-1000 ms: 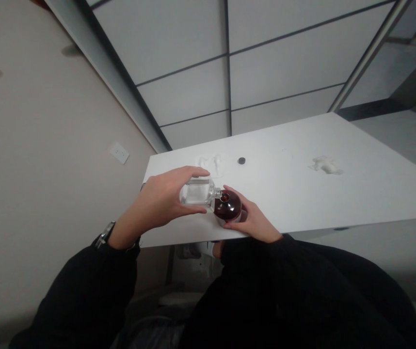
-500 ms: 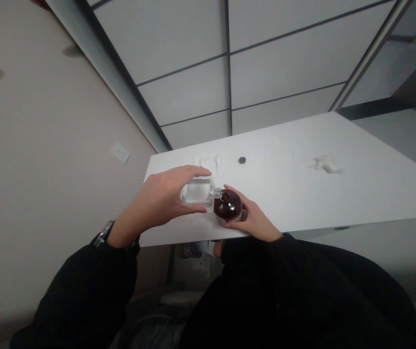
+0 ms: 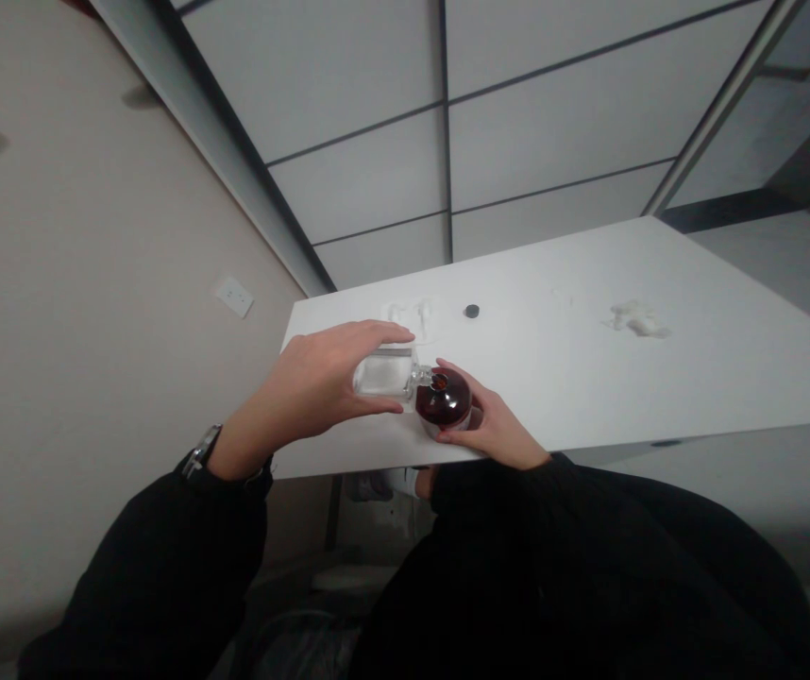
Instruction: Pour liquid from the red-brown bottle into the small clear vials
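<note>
Panels (image 3: 362, 85) of pale white, divided by dark strips, rise beyond an amber bottle (image 3: 446, 404) held by a person in black. A beige wall (image 3: 93, 312) fills the space to the bottle's left. Under the bottle spreads a white table (image 3: 717, 378), its near edge close to the bottle's base. Black sleeves (image 3: 157, 557) reach in from the bottle's near side.

The left hand (image 3: 320, 382), to the left of the amber bottle, is clamped around a clear glass bottle (image 3: 383, 373), thumb on one side and fingers on the other. The right hand (image 3: 497, 427) is wrapped around the amber bottle from its right side. The two hands are apart, each with its own bottle between its fingers.

The amber bottle is upright, its open mouth facing up and a pale band around its lower body. The clear bottle is tipped on its side, neck at that mouth; whether glass touches glass cannot be made out. Well to the amber bottle's right lies a whitish, crumpled-looking patch (image 3: 637, 319). Left of the bottle are a wall outlet (image 3: 235, 297) and a silvery wristband (image 3: 202, 453). Just beyond it sits a small dark disc (image 3: 472, 312).
</note>
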A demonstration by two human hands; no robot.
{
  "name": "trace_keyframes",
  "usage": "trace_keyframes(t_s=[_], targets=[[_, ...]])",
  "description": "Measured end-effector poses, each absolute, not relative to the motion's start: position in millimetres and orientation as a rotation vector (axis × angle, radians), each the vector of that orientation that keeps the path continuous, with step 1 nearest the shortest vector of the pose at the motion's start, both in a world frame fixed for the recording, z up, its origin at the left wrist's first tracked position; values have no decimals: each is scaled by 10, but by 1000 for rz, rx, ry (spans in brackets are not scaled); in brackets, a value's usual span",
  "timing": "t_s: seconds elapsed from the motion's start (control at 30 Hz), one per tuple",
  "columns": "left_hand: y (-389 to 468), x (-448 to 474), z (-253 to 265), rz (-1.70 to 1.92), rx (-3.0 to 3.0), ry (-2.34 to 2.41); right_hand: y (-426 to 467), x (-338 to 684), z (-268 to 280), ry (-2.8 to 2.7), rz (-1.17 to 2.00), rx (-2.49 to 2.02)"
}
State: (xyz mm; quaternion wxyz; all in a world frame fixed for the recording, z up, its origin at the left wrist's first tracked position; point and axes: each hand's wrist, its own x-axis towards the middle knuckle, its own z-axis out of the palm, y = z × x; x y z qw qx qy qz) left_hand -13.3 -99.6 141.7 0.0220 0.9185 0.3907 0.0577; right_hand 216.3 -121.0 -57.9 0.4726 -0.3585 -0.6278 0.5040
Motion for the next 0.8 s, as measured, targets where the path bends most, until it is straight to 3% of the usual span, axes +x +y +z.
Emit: trace_keyframes(t_s=[0.8], targets=[[-980,-128,1436,163,2918,1146,-1215,2163,-589,-1543,1225,-874]])
